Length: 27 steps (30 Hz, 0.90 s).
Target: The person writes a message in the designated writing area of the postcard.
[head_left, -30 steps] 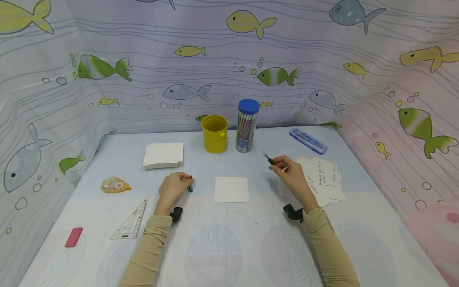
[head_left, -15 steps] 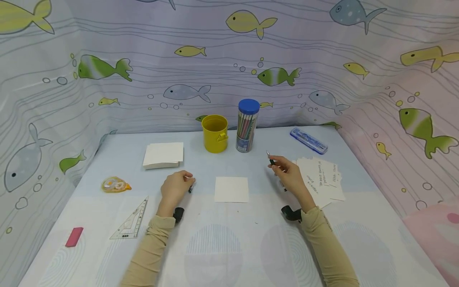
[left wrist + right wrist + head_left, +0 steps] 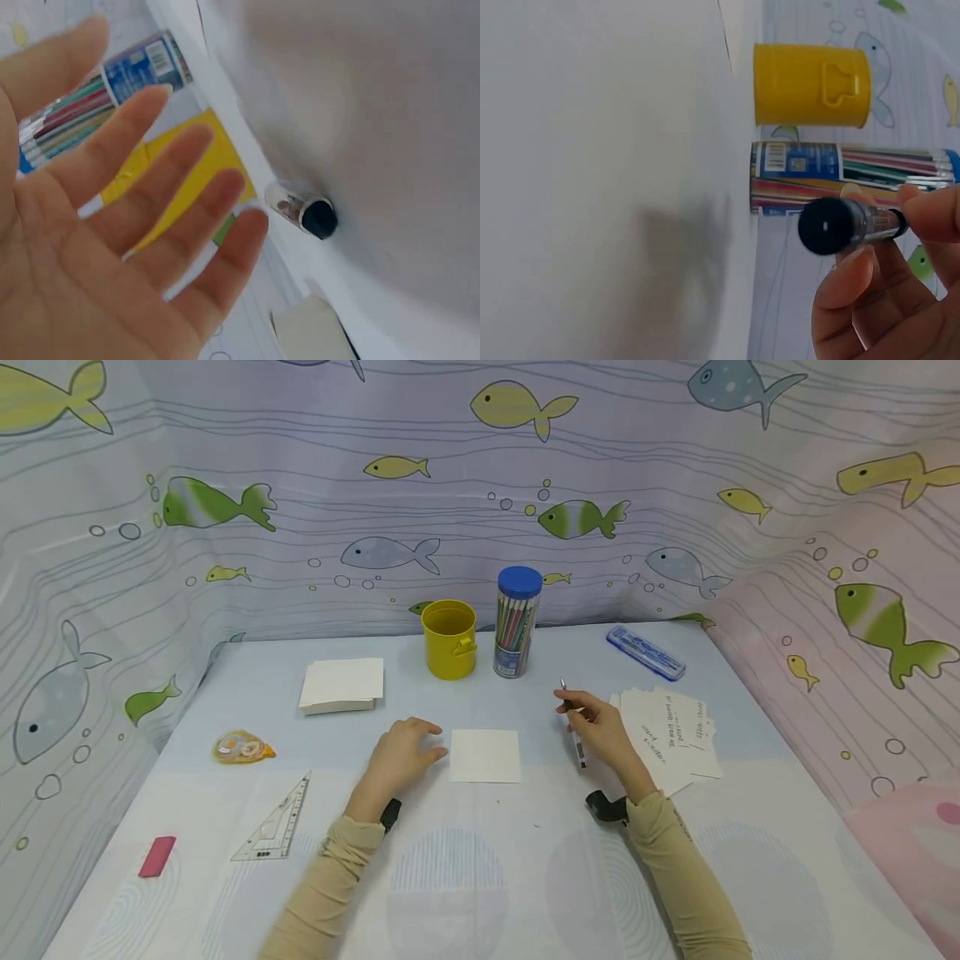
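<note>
My right hand [image 3: 603,735] holds a clear-barrelled pen [image 3: 578,750] above the table, its silver tip pointing away and its black end toward me. In the right wrist view the pen's black end [image 3: 826,226] shows large between thumb and fingers. The left hand [image 3: 401,760] has its fingers spread, fingertips just left of a blank square card [image 3: 484,757]; I cannot tell whether they touch it. In the left wrist view that hand [image 3: 135,217] holds nothing. A small clear pen cap with a black end [image 3: 301,212] lies on the table beyond its fingertips; in the head view the hand hides it.
At the back stand a yellow bucket [image 3: 450,652] and a blue-lidded tub of pencils [image 3: 516,627]. Blank cards [image 3: 341,685] are stacked left; written cards [image 3: 678,735] and a blue case [image 3: 645,653] lie right. Correction tape [image 3: 242,747], a set square [image 3: 276,827] and a red eraser [image 3: 157,857] lie left.
The left hand has let go of the small black-ended cap and moved right toward the blank card, fingers spreading. In the right hand the pen has turned more upright, its tip swinging away.
</note>
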Motion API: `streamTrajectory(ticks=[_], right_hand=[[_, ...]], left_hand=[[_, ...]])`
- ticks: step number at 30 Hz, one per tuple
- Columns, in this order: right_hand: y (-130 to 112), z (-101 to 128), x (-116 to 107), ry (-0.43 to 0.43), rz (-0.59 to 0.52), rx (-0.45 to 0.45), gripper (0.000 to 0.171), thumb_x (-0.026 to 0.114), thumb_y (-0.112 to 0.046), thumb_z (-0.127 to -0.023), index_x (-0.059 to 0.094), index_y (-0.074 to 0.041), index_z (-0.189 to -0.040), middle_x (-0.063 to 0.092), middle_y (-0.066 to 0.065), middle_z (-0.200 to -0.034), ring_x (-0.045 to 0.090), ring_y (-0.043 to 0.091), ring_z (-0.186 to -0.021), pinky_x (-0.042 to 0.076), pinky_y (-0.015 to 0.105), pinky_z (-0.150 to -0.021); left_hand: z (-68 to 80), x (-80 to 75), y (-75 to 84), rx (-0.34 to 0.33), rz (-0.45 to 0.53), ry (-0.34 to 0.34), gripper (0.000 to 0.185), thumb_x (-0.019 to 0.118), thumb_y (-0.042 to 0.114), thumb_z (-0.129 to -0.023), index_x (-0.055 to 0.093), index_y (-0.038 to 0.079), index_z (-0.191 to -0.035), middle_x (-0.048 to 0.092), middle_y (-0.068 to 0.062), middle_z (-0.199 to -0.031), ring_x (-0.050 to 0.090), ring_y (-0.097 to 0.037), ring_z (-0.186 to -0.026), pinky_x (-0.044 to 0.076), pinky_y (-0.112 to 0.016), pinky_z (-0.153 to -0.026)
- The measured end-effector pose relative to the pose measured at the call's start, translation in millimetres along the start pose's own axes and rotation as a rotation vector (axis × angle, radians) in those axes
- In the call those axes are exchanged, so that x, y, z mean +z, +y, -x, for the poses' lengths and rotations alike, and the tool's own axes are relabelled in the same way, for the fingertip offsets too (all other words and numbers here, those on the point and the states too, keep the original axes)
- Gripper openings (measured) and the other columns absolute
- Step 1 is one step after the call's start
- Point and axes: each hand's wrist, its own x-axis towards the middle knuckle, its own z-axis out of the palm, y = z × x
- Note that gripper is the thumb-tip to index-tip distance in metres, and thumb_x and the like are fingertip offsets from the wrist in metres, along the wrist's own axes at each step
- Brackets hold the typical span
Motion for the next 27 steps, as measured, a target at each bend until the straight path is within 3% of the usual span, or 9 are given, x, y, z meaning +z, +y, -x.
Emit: streamTrajectory(ticks=[4,9,14,20,27], right_hand=[[-11.4,4.6,2.6,-0.038,-0.021,-0.03,0.038,0.048,0.003,-0.095,0.056,0.002,-0.132,0.064,0.03,-0.113,0.059,0.046,-0.09,0.051,0.022,-0.069],[-9.8,4.6,6.6,-0.106,-0.062,-0.084,0.041,0.047,0.008,-0.092,0.054,0.005,-0.132,0.064,0.032,-0.113,0.057,0.046,-0.098,0.048,0.023,-0.079],[-6.7,2.0,11.4,-0.155,-0.086,-0.127,0.042,0.048,0.012,-0.091,0.053,0.007,-0.132,0.064,0.034,-0.112,0.059,0.044,-0.094,0.047,0.023,-0.08],[-5.8,0.6,17.8,-0.142,-0.089,-0.154,0.04,0.05,0.014,-0.088,0.056,0.009,-0.127,0.067,0.031,-0.107,0.06,0.031,-0.091,0.049,0.026,-0.077],[5.4,-2.9,26.9,-0.136,-0.14,-0.124,0.038,0.054,0.013,-0.086,0.059,0.008,-0.123,0.069,0.029,-0.104,0.059,0.003,-0.086,0.046,0.023,-0.075]], left_hand=[[1.0,3.2,5.3,0.046,-0.029,-0.084,0.051,0.074,0.034,-0.085,0.063,0.007,-0.126,0.059,-0.016,-0.133,0.052,-0.038,-0.125,0.044,-0.056,-0.101],[0.5,7.4,6.1,0.096,-0.108,-0.118,0.066,0.076,0.038,-0.081,0.056,0.003,-0.134,0.056,-0.018,-0.137,0.048,-0.039,-0.13,0.04,-0.057,-0.106],[-0.1,8.9,5.8,0.098,-0.142,-0.141,0.074,0.077,0.041,-0.08,0.051,0.003,-0.139,0.048,-0.02,-0.145,0.039,-0.044,-0.137,0.031,-0.063,-0.111],[-1.4,10.3,4.5,0.071,-0.152,-0.188,0.082,0.075,0.045,-0.081,0.044,0.004,-0.145,0.037,-0.02,-0.154,0.026,-0.047,-0.143,0.024,-0.068,-0.112],[0.0,11.0,3.6,0.049,-0.182,-0.24,0.085,0.071,0.049,-0.082,0.039,0.008,-0.148,0.026,-0.021,-0.158,0.015,-0.047,-0.147,0.017,-0.069,-0.114]])
